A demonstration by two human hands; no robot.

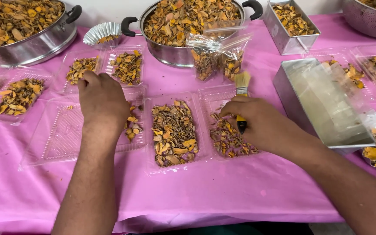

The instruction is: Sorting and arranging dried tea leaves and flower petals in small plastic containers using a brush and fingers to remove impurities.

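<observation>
Item 1: I am seeing a pink tablecloth (205,196) spreading under everything.

Item 2: two large steel pots are sitting along the far edge, one at eleven o'clock (22,41), one at twelve o'clock (175,48) with black handles, both heaped with dried orange-brown slices. A steel colander (366,19) is showing at one o'clock.

Item 3: an oblong steel tin (292,87) is lying at three o'clock, holding a stack of clear sheets. A smaller steel tin (283,37) of slices is standing beyond it.

Item 4: clear plastic trays are lying in rows. The middle tray (172,132) is filled with slices; the tray at its three o'clock (214,102) is partly filled; the tray at nine o'clock (57,139) is nearly bare. Further filled trays are sitting at ten o'clock (127,67), (18,95).

Item 5: two clear bags (216,58) of slices are leaning against the twelve o'clock pot.

Item 6: my left hand (103,104) is resting knuckles up over the tray at nine o'clock, fingers curled downward; I cannot tell whether it is holding anything.

Item 7: my right hand (262,124) is closing around a small brush (242,87), gripping its black-and-yellow handle, pale bristles pointing to twelve o'clock above the partly filled tray.

Item 8: a fluted foil cup (103,32) is sitting between the two pots.
</observation>
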